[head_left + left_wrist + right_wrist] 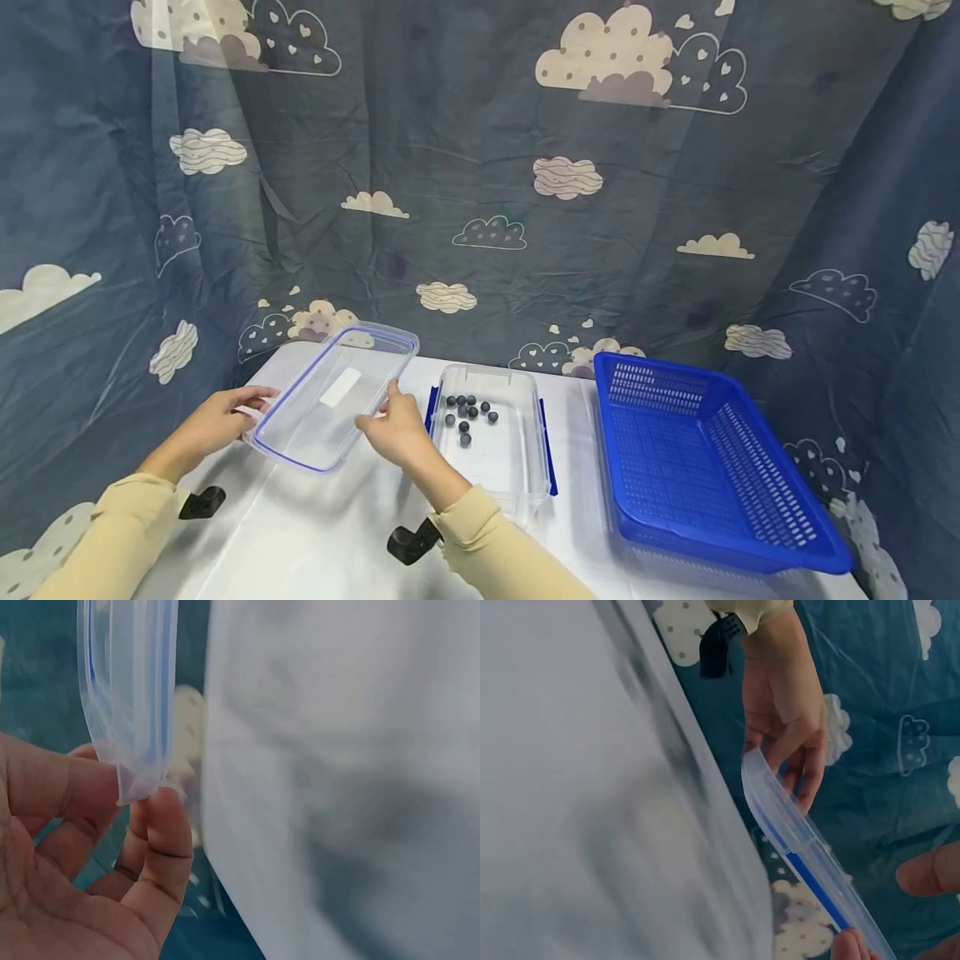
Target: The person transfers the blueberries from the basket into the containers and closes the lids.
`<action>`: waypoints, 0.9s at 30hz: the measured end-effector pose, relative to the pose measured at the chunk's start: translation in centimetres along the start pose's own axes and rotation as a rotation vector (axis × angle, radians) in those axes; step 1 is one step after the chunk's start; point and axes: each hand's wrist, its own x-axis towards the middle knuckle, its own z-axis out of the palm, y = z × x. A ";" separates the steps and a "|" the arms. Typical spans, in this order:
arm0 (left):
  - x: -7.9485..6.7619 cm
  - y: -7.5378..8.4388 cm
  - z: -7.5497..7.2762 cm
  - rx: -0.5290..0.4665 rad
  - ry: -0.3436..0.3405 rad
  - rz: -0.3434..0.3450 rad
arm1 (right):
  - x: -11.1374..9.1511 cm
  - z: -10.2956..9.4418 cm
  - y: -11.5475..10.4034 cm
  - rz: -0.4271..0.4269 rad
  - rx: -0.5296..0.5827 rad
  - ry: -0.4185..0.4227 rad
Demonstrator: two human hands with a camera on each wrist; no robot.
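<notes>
A clear plastic container lid (300, 425) with a blue seal is held tilted above the left part of the table. My left hand (217, 421) pinches its left edge between thumb and fingers, as the left wrist view shows at a tab (135, 787). On the opposite edge, my right hand (397, 425) grips the lid, its thumb lying over the upper face. To the right stands an uncovered clear food container (495, 483) with blue clips at both sides. Several small dark blueberry-like balls (466, 439) lie inside it, mostly toward the back.
A large blue plastic basket (675, 533) stands on the right of the white table (285, 542). Behind and at both sides hangs a dark blue cloth (450, 108) with cloud prints. A white label (341, 387) shows within the lid's outline.
</notes>
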 end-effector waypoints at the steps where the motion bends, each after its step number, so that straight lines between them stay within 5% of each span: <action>1: -0.1 0.6 0.1 -0.004 0.006 0.005 | -0.1 -0.6 0.0 -0.023 -0.007 0.005; 11: -1.3 6.9 2.3 -0.231 0.027 0.127 | -1.3 -8.1 0.7 -0.228 -0.017 0.088; 18: -1.9 11.1 5.0 -0.372 0.022 0.223 | -2.5 -12.8 2.2 -0.237 -0.007 0.145; 27: -2.8 14.6 8.8 -0.430 0.007 0.259 | -4.7 -17.7 4.6 -0.237 -0.010 0.137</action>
